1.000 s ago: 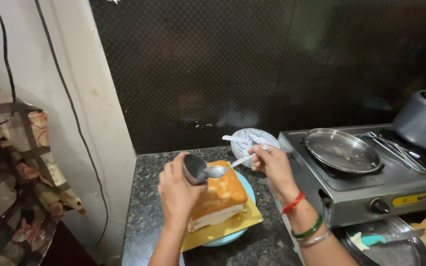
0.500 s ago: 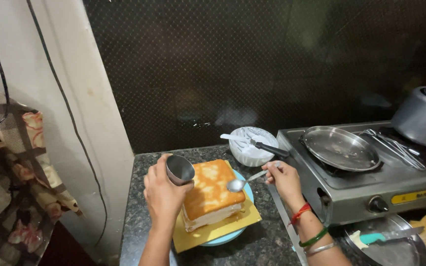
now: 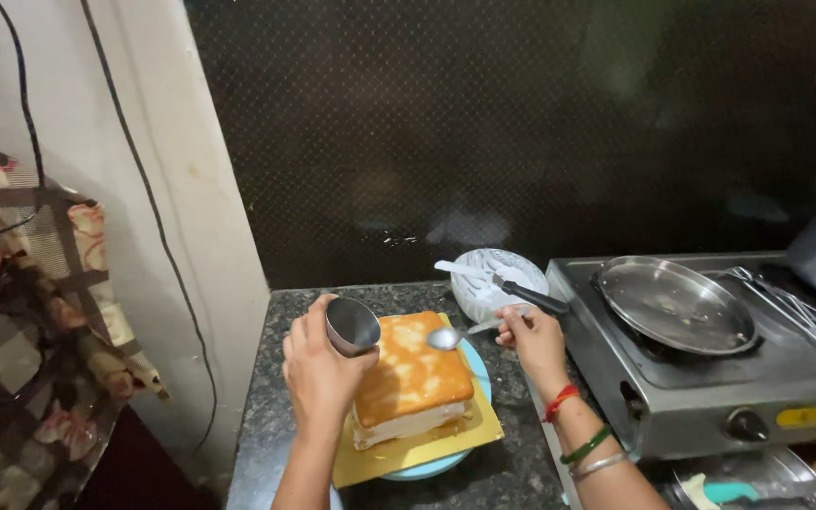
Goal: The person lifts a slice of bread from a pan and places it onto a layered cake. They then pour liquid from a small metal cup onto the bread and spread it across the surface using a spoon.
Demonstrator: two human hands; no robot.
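A dark, speckled stone counter (image 3: 276,406) runs along a black dotted wall panel (image 3: 484,123), with a white wall (image 3: 77,142) to the left and a patterned cloth (image 3: 21,321) hanging there. On the right stands a steel two-burner gas stove (image 3: 710,397) carrying a round steel plate (image 3: 677,307). A white bowl (image 3: 484,293) with a black-handled knife (image 3: 502,280) across it sits behind a square golden sponge cake (image 3: 413,373), which rests on a yellow board (image 3: 408,453) over a blue plate (image 3: 474,364). The left hand (image 3: 318,373) is curled round a small steel cup (image 3: 351,326), tilted over the cake's corner. The right hand (image 3: 533,340) pinches a steel spoon (image 3: 460,333), its bowl above the cake top.
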